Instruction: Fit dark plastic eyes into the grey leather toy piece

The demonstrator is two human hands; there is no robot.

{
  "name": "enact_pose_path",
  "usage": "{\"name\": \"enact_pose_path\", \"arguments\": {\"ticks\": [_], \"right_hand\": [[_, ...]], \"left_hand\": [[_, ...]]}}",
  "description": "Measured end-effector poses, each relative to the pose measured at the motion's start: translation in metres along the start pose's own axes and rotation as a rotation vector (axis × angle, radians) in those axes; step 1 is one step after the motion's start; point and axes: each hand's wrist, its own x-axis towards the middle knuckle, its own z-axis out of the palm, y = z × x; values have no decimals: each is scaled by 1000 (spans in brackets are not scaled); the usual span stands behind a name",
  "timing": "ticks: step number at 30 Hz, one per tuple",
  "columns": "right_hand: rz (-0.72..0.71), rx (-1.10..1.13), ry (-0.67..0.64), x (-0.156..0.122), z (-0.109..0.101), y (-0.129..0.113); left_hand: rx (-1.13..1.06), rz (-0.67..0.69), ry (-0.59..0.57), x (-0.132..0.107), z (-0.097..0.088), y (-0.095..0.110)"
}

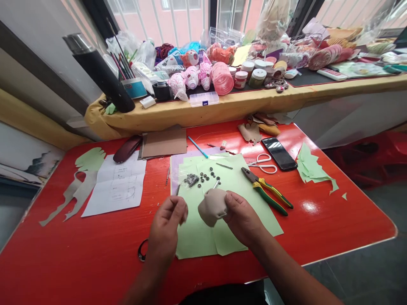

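My right hand (243,214) grips a small greyish-beige piece of soft, leather-like material (211,207) by its right side, above green paper (203,241). The piece is folded into a rounded, hollow shape. To its left, apart from it, my left hand (171,216) is closed with thumb and fingertips together; anything pinched there is too small to make out. Just beyond the piece lie several small dark round snap parts (207,178) and a plastic bag of dark parts (191,180). A thin silvery rod (216,184) shows behind the piece's top edge.
Pliers (267,190), white-handled scissors (263,163) and a phone (280,153) lie to the right. Leftward are a drawn sheet (116,184), a dark glossy case (127,149) and grey scraps (78,195). A black ring-shaped object (141,250) sits beside my left wrist. A cluttered ledge (178,111) runs behind.
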Motion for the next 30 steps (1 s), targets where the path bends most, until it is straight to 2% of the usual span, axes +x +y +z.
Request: {"name": "enact_pose_path", "arguments": {"ticks": [4,5,10,13,17,21,23,30], "right_hand": [[-13,76,45,4,6,-7],[-15,80,46,4,7,-7],[-57,62,25,2,12,-2],[-79,59,33,0,12,-1],[-71,68,68,-1,12,-2],[-40,94,84,-2,12,1],[-32,92,81,-3,10,3],[-17,93,31,-5,6,8]], "left_hand": [[18,-420,-527,-19,8,-5],[-54,-466,-551,-21,14,-8],[-744,-525,-278,-19,43,-20],[-960,-542,-211,-18,49,-22],[-1076,-504,-294,-18,48,-17],[-1080,-476,-509,-15,49,-11],[-1035,-497,-580,-13,49,-11],[-1056,-524,-507,-6,50,-17]]}}
